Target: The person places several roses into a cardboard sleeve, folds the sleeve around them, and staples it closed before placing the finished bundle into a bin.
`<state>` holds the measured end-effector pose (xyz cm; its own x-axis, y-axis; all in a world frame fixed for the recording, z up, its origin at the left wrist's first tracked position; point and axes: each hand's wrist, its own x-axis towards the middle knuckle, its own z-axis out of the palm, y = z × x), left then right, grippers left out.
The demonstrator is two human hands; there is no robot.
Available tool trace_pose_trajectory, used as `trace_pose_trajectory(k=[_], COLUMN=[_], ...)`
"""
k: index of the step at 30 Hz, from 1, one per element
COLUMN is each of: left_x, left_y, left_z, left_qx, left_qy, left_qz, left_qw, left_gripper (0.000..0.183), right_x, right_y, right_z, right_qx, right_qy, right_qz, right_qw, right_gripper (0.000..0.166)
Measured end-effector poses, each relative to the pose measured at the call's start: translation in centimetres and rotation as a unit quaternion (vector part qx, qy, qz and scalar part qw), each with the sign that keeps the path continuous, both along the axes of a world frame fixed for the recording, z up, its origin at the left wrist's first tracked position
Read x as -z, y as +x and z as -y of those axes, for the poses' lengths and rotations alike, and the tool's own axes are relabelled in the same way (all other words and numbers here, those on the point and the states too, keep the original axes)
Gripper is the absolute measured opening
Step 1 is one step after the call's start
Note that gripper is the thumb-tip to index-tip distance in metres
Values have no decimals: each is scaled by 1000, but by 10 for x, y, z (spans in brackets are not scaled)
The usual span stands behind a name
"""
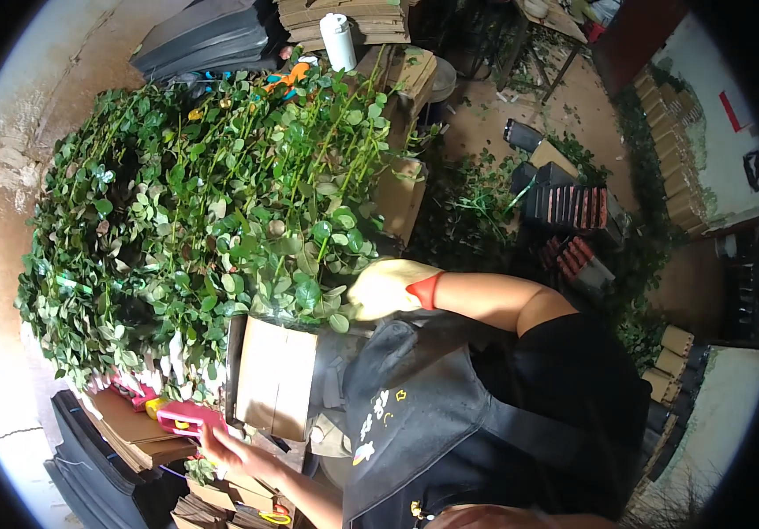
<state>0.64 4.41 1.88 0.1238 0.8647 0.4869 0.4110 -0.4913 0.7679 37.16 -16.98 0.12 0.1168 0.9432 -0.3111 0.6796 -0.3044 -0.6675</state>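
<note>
A large heap of leafy green cut stems (220,198), probably roses, fills the space before me. My right hand (389,291), in a pale yellow glove with a red cuff, is at the near edge of the leaves. Its fingers are curled, and whatever they may hold is hidden. My bare left hand (224,449) is at the near end of a pink plastic tool (187,420), possibly a tape dispenser. The fingers meet that end, but their grip is unclear. Between my hands lies a folded cardboard piece (277,377) with a black edge.
A white bottle (338,43) stands beyond the leaves, near orange-handled cutters (290,81). Flat cardboard (134,433) and black sheets (98,456) are stacked at lower left. Yellow-handled scissors (275,516) lie below. Black-wrapped bundles (568,205) and loose leaves cover the floor at right.
</note>
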Motion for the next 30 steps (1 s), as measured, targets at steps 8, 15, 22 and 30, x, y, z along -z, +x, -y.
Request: trace_pose_trajectory(k=[8,15,22,30], left_x=[151,123,165,83], left_y=[-76,-38,-24,78], left_z=[88,113,79,26], left_qx=[30,-9,-34,356], left_qy=[-674,-567,-280,-391], left_qz=[166,393,293,585], left_qw=[719,724,914,615], left_gripper=[40,35,35,67], right_x=[-60,-10,-126,-146], right_y=[-160,-222,-208,-111], right_z=[-114,-182,-169,-110], right_qx=[-333,-575,-579,-286], right_qy=[475,333,383,145], right_qz=[-6,129,58,-106], right_qw=[815,736,717,941], right_gripper=[25,44,23,40])
